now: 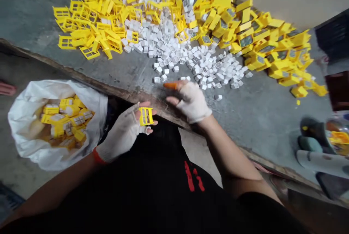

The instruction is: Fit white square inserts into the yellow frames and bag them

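Note:
My left hand (pixel 122 132), in a white fingerless glove with a red cuff, holds a small yellow plastic frame (pixel 146 116) with window-like openings between thumb and fingers. My right hand (pixel 192 101) also wears a white glove, with an orange cover on one fingertip. It hovers by the near edge of a heap of small white plastic caps (pixel 169 45), thumb and covered finger apart, and nothing shows between them. A few loose white caps (pixel 157 80) lie just beyond that fingertip.
Yellow frames (pixel 89 37) are piled at the far left of the grey worktop (pixel 131 70). Yellow box-like housings (pixel 261 41) are heaped at the right. A white sack (pixel 24 117) at the left holds assembled yellow pieces (pixel 68 117). Containers (pixel 313 132) stand at the right edge.

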The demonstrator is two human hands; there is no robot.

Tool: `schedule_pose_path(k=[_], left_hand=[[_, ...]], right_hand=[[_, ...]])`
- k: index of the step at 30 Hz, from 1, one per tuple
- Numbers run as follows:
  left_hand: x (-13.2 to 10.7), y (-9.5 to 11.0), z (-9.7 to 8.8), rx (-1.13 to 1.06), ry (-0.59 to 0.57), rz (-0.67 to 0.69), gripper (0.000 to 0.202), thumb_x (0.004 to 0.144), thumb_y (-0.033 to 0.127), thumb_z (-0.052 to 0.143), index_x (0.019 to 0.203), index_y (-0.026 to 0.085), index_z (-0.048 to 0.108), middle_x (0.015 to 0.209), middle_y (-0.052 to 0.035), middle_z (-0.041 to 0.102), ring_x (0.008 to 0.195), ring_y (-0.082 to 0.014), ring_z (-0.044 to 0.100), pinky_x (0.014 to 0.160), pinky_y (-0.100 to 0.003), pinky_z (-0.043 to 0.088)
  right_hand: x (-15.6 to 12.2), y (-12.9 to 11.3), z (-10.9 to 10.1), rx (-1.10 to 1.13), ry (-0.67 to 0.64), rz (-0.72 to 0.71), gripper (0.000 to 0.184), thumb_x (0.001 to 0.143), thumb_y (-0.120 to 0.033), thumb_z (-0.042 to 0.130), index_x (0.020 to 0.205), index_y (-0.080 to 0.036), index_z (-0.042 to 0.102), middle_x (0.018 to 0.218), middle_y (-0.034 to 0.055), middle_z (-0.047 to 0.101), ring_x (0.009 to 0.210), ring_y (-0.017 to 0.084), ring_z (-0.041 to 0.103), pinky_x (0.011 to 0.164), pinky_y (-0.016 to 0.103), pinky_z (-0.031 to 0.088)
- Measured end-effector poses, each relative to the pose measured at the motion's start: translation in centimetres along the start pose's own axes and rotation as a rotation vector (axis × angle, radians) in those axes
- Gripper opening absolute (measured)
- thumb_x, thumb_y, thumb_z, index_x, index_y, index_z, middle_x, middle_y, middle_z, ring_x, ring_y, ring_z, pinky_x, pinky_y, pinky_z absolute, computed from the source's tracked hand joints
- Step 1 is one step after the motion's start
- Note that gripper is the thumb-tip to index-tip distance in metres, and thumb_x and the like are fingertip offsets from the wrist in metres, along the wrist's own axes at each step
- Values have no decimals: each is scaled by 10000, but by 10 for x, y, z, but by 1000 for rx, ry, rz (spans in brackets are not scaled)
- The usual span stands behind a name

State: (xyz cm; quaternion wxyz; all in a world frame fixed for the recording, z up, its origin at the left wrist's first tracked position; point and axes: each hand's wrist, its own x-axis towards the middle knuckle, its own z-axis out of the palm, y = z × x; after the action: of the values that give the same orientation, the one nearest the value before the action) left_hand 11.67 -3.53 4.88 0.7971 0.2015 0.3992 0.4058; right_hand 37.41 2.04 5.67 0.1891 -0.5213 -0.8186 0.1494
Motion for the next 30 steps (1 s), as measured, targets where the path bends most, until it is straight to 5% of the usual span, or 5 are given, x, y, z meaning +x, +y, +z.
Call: schedule_pose_path(k=[4, 8, 16, 23, 30], left_hand=[[-6, 6, 8, 20, 81, 73, 585, 750, 562, 1047, 1146, 192, 828, 1132, -106, 818, 838, -230, 790, 614, -273, 609], [-7, 5, 8, -8, 121, 113, 558, 778, 522, 1028, 1181, 207, 806, 1082, -70, 784, 880, -251, 803, 629, -284, 619], [4, -5, 2, -133, -43, 36, 407, 934, 488, 919, 1168, 186, 780, 1079, -80, 801, 871, -234, 792, 629, -287, 641], [5, -5, -3, -168, -97, -5, 237, 982, 324, 855, 1171, 194, 797, 1094, -75, 820, 834, -200, 762, 629, -272, 643], [14, -12, -19, -181, 70, 27, 283, 1017, 453, 808, 1132, 196, 783, 1183, -123, 856, 843, -246, 811, 590, -284, 599]], right_hand=[[53, 14, -5, -253, -36, 36, 379, 1060, -297, 747, 1435, -257, 788, 1511, 156, 764, 1411, 429, 582, 1138, 639, 433], [74, 0, 3, -324, -115, 32, 327, 1054, -279, 703, 1362, -234, 800, 1347, 157, 803, 1410, 441, 552, 1165, 675, 384], [10, -42, 5, -79, 71, -188, 376, 1110, -595, 661, 1205, -292, 863, 1141, 85, 816, 1157, 346, 675, 1071, 550, 473], [-3, -49, 15, 36, 29, -243, 413, 1170, -597, 565, 1280, -354, 881, 1360, 40, 858, 1171, 295, 735, 1068, 512, 507], [72, 2, -11, -358, -57, 271, 337, 1021, -331, 703, 1322, -227, 814, 1260, 163, 842, 1238, 422, 736, 1130, 635, 470]])
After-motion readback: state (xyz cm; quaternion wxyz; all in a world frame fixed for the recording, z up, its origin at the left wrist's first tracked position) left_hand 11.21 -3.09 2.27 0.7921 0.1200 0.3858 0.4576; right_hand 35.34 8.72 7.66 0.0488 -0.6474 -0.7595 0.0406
